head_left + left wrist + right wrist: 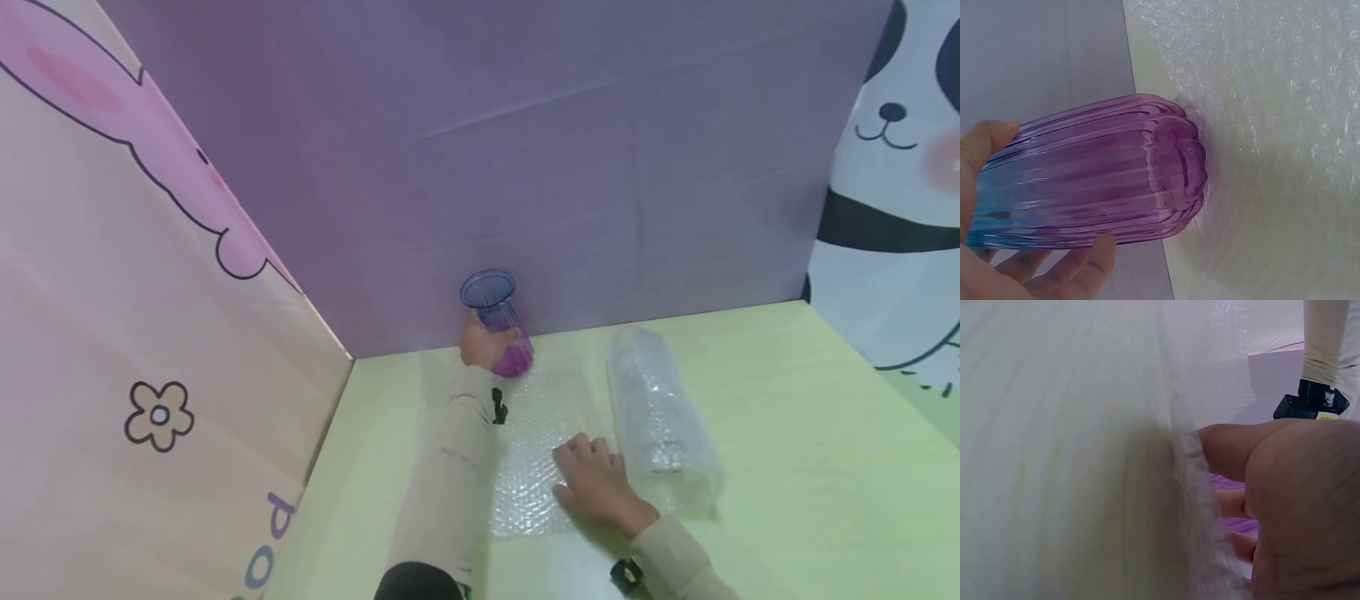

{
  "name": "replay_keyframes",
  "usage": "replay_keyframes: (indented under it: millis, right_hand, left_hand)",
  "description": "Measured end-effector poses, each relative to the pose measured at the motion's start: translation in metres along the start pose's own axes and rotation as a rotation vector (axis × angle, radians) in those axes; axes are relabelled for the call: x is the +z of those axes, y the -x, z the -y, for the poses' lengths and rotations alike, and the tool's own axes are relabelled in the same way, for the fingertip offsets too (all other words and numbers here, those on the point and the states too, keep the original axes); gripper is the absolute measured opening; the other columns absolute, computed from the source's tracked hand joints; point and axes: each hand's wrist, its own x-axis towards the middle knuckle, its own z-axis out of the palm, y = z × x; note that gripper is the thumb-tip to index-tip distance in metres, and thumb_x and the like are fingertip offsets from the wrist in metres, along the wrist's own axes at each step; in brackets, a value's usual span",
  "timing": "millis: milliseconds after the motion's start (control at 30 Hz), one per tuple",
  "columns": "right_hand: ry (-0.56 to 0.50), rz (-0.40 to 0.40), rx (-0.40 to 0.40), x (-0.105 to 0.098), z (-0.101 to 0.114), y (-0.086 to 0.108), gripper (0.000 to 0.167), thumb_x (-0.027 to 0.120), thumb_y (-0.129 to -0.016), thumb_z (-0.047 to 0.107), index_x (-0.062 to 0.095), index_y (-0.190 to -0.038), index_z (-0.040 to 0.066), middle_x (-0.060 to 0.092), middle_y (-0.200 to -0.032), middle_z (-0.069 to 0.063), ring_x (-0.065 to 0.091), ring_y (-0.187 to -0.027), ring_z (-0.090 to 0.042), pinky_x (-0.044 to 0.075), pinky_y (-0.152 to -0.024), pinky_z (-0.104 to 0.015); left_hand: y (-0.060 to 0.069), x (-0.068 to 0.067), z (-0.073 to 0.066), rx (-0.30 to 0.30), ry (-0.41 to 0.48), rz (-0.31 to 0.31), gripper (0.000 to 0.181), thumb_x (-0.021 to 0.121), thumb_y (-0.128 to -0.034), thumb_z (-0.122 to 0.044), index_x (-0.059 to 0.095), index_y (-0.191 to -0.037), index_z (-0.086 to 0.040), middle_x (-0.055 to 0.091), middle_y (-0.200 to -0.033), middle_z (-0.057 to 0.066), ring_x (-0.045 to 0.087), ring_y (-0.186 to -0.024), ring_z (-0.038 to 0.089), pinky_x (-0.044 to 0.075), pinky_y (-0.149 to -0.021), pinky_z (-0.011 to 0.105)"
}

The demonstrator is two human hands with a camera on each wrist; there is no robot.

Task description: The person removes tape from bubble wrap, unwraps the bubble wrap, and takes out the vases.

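Observation:
A ribbed glass vase (516, 353), blue at its flared mouth and purple toward the base, leans at the back of the table. My left hand (482, 340) grips it, thumb on one side and fingers on the other in the left wrist view. The purple base (1175, 169) is close to the bubble wrap sheet (1272, 162); whether they touch I cannot tell. My right hand (596, 483) rests on the near right part of that flat sheet, fingers slightly bent. In the right wrist view the thumb (1229, 450) lies against the wrap's edge.
To the right of the sheet lies a roll of bubble wrap (660, 417). The pale yellow table (810, 450) meets a purple backdrop (525, 150) behind the vase. Printed panels stand at the left (187, 333) and right (885, 283).

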Motion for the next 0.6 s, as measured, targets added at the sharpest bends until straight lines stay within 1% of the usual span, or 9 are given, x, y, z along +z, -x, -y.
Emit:
replay_keyframes:
  millis: [200,367,600]
  right_hand:
    - [-0.018,0.009,0.007,0.0015,-0.0017,0.0010,0.031,0.071,-0.091,0.034,0.061,-0.118,0.022,0.054,-0.125,-0.005,0.045,-0.108,-0.028,0.042,-0.083,-0.043]
    - [-0.018,0.003,0.009,0.0027,-0.0023,0.0007,0.033,0.071,-0.091,0.035,0.061,-0.120,0.022,0.055,-0.126,-0.005,0.046,-0.109,-0.028,0.043,-0.085,-0.045]
    - [-0.017,-0.009,0.006,0.0013,-0.0024,0.0005,0.034,0.073,-0.090,0.034,0.062,-0.120,0.020,0.056,-0.126,-0.006,0.046,-0.109,-0.029,0.044,-0.084,-0.046]
  left_hand:
    - [-0.0017,0.0030,-0.0009,-0.012,-0.006,0.011,0.104,0.087,-0.0791,-0.039,0.031,-0.160,-0.007,0.049,-0.156,0.018,0.048,-0.143,0.036,0.043,-0.119,0.048]
    - [-0.0037,0.0041,-0.0013,-0.007,-0.003,0.026,0.105,0.087,-0.0795,-0.040,0.029,-0.161,-0.008,0.048,-0.157,0.017,0.047,-0.145,0.037,0.042,-0.119,0.050]
    - [-0.0054,0.0076,-0.0038,0.001,0.001,0.017,0.104,0.087,-0.0796,-0.038,0.029,-0.161,-0.008,0.049,-0.156,0.018,0.047,-0.144,0.037,0.042,-0.119,0.050]
